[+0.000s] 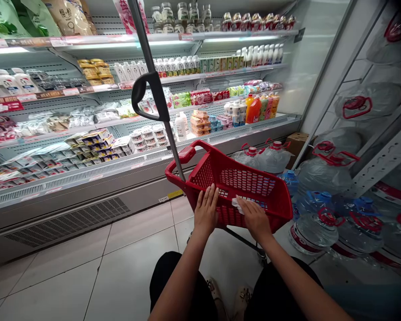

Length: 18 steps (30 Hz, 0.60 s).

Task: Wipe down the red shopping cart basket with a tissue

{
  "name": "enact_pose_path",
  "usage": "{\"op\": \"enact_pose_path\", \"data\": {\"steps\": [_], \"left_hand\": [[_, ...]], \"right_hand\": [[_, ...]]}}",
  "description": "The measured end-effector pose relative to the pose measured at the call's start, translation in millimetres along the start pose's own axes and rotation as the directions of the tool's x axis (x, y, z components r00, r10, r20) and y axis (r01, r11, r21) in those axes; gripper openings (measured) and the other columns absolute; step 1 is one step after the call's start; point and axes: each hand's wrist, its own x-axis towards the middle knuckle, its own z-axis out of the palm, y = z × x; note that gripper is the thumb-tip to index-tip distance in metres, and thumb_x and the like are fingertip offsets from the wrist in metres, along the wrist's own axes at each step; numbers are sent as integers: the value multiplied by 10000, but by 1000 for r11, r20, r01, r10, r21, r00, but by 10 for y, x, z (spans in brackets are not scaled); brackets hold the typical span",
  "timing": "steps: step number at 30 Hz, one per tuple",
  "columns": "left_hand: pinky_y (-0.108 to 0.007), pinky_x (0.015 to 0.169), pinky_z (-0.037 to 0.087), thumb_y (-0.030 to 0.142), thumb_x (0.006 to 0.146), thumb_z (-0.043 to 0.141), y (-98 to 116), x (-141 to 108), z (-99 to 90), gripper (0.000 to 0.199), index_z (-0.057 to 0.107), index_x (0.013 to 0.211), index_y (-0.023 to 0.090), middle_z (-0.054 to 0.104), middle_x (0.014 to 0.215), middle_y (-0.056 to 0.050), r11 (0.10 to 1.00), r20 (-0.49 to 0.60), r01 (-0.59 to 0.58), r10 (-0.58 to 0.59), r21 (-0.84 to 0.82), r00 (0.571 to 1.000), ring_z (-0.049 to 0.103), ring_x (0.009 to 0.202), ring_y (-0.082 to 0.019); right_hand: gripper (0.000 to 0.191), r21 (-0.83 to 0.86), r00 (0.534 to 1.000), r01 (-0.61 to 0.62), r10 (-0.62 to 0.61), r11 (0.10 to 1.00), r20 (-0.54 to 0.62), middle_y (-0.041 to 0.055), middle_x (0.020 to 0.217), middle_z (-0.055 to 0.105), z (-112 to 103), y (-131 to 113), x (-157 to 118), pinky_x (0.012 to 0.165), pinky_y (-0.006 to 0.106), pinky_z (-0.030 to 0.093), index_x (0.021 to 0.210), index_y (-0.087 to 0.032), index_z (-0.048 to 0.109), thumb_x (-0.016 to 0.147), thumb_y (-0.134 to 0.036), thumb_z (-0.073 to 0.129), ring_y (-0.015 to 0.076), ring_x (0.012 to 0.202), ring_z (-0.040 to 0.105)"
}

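A red plastic shopping basket [285, 196] on a wheeled frame stands in front of me, tilted, with slotted walls. From its left end rises a long grey pole with a black loop handle [155, 100]. My left hand [206, 210] lies on the basket's near side, fingers stretched out over the rim and holding nothing. Farther right along the same side, my right hand [255, 218] presses a white wipe [237, 205] against the rim. Part of the wipe is hidden under the fingers. Nothing can be seen lying inside the basket.
Behind the basket runs an open refrigerated shelf [120, 164] with cups, bottles and packets. Large water bottles with red handles [316, 229] crowd the right side, close to the basket. A brown carton [296, 143] sits at the back right. Pale tiles [133, 272] cover the floor.
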Motion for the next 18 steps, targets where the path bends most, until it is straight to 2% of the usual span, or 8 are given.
{"op": "enact_pose_path", "data": {"steps": [3,6,9,12,15,18], "left_hand": [[-480,1332,135,147,831,548,-64,36,-2,931,148,1671,118,169,1737,-110,996,8,90,-90,-17,996,129,1616,-246],[-558,1319,143,188,833,596,65,35,41,868,281,1639,124,201,1731,-137,988,13,152,-151,-41,988,124,1612,-321],[-619,1303,149,218,824,648,312,-23,126,841,367,1616,210,176,1745,-79,993,22,103,-102,-64,995,76,1607,-392],[-609,1299,184,211,832,634,495,-76,216,901,273,1657,209,135,1752,-60,995,21,62,-61,-72,998,42,1608,-393],[-572,1305,192,199,846,601,468,-76,240,910,220,1672,201,113,1754,-52,998,22,39,-38,-56,999,47,1612,-366],[-562,1310,160,201,841,597,297,-33,198,899,242,1666,248,105,1756,-22,999,42,5,-3,-51,999,62,1616,-341]], "right_hand": [[707,-49,998,-59,61,997,24,92,1404,659,-107,263,-300,1143,430,425,1632,-217,329,949,-48,391,237,1244,614],[676,-50,993,-108,110,993,36,104,1357,679,-133,306,-391,1097,435,459,1611,-209,370,953,-53,387,250,1210,631],[627,-18,995,-95,95,995,34,130,1339,685,-46,161,-216,1057,445,487,1581,-181,411,963,-79,390,270,1193,636],[613,34,999,-21,21,999,24,152,1366,672,90,-47,78,1073,445,486,1571,-151,417,959,-100,409,275,1214,630],[594,50,1000,-1,1,999,16,158,1336,693,164,-149,263,1034,422,510,1542,-133,453,950,-94,426,269,1175,655],[590,27,999,-27,26,999,45,136,1290,720,119,-53,208,969,386,533,1509,-151,499,930,-58,433,252,1113,681]]}}
